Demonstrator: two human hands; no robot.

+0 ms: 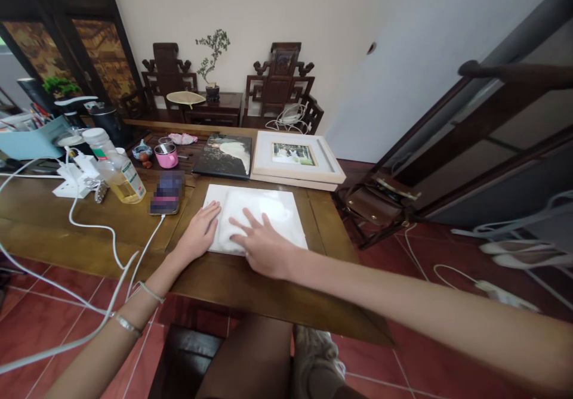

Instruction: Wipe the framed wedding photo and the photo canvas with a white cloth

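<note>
A flat white rectangular panel (268, 208) lies on the wooden table (134, 232) in front of me. My left hand (199, 232) rests flat on the panel's left edge, fingers stretched out. My right hand (262, 244) lies flat on the panel's near part, fingers spread. Neither hand holds anything.
Behind the panel lie a white framed picture (298, 157) and a dark album (226, 155). To the left are a phone (166, 193) on a white cable, a bottle of yellow liquid (119, 172), a pink mug (165, 155) and a power strip (74, 178). A brown bag (371, 202) sits right.
</note>
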